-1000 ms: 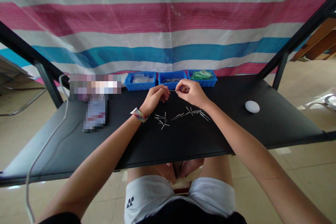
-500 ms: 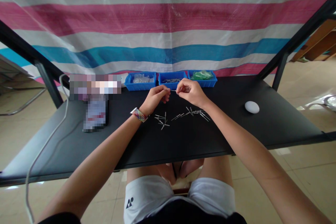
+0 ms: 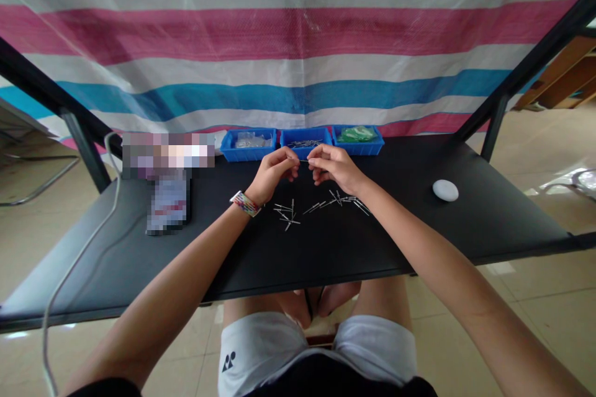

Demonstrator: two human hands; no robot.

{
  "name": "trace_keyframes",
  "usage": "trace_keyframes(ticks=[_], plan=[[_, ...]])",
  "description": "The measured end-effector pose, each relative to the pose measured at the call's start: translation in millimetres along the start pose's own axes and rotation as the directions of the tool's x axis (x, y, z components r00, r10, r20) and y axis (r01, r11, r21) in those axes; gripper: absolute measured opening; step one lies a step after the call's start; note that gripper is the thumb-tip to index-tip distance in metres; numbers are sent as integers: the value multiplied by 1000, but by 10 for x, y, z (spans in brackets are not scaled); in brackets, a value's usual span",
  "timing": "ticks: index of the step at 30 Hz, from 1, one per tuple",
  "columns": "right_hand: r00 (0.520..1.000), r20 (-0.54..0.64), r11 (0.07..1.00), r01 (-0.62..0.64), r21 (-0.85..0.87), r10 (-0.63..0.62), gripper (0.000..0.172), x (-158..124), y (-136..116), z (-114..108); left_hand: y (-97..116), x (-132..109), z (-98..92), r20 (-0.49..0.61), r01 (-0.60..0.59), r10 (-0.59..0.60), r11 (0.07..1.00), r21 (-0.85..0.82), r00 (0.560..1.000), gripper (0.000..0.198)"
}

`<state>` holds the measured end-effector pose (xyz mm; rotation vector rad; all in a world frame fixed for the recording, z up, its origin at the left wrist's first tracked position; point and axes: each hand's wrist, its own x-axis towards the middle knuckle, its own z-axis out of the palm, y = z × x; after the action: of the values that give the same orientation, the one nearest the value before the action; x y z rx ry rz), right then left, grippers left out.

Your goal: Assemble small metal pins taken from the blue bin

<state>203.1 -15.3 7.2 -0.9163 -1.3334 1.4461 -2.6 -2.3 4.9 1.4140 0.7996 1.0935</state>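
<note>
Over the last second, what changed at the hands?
Little. The right hand closed in leftward toward the left hand, so less of the thin metal pin pinched between them shows. Nothing was picked up or let go. The loose pins on the black table, the three blue bins and the white puck stayed as they were.

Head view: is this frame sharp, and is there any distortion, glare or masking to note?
Head view: wide-angle bending bows the table edge and frame posts; hands, left hand and right hand, look sharp; pixelated patch masks items at left; soft daylight glare on the floor.
</note>
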Motion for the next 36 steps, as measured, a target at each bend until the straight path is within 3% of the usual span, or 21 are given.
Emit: trace_keyframes(ticks=[11, 17, 21, 25, 28, 29, 31, 33, 36], plan=[[999, -46, 995, 10, 102, -5, 30, 10, 9, -13, -10, 10, -17, 15, 1, -2, 1000, 20, 1000, 22], [970, -192, 989, 145, -29, -148, 22, 68, 95, -38, 40, 22, -14, -20, 70, -74, 983, -170, 997, 20], [927, -319, 979, 171, -108, -197, 18, 193, 135, -113, 71, 37, -23, -70, 43, -68, 952, -305, 995, 14], [919, -324, 955, 143, -260, -226, 20, 296, 137, -208, 63, 52, -44, -80, 46, -78, 940, -339, 994, 11], [890, -322, 890, 170, -423, -323, 16, 269, 98, -295, 52, 58, -56, -78, 44, -74, 941, -336, 994, 10], [883, -317, 869, 175, -462, -347, 15, 240, 71, -327, 53, 58, -56, -77, 43, -73, 941, -334, 994, 10], [920, -223, 840, 170, -516, -323, 16, 168, -4, -388, 58, 55, -50, -73, 46, -74, 943, -329, 995, 10], [975, -23, 793, 165, -587, -220, 13, 94, -93, -433, 65, 50, -39, -71, 53, -80, 945, -324, 994, 10], [985, 175, 649, 130, -749, 4, 5, 10, -201, -445, 67, 42, -28, -68, 65, -91, 946, -317, 994, 11]])
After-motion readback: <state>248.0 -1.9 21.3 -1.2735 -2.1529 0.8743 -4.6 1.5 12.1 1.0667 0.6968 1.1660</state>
